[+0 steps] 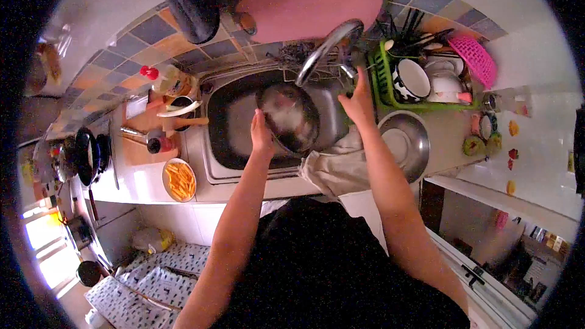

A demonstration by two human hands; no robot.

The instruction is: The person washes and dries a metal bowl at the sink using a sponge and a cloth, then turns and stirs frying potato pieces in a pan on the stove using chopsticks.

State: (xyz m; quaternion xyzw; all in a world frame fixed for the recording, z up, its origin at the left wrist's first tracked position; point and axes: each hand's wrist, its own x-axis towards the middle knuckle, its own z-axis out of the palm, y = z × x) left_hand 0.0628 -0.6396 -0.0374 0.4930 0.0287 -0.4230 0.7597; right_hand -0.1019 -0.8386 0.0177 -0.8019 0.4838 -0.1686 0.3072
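Observation:
My left hand (262, 135) holds the near left rim of a dark round pan (291, 119), tilted over the metal sink (234, 128). The pan's inside looks wet and shiny, and no handle shows on it. At the back right of the sink, my right hand (358, 100) is raised beside the lever of the chrome faucet (326, 45). Its thumb and fingers are spread apart; whether a fingertip touches the lever I cannot tell. The spout arches over the pan's far edge. Below my right forearm a beige cloth (335, 167) hangs over the counter's front edge.
A green dish rack (382, 85) with bowls and utensils stands right of the sink, a steel basin (417, 143) before it. To the left are a cutting board (137, 158), a red-capped bottle (170, 79) and a bowl of cut orange strips (180, 181).

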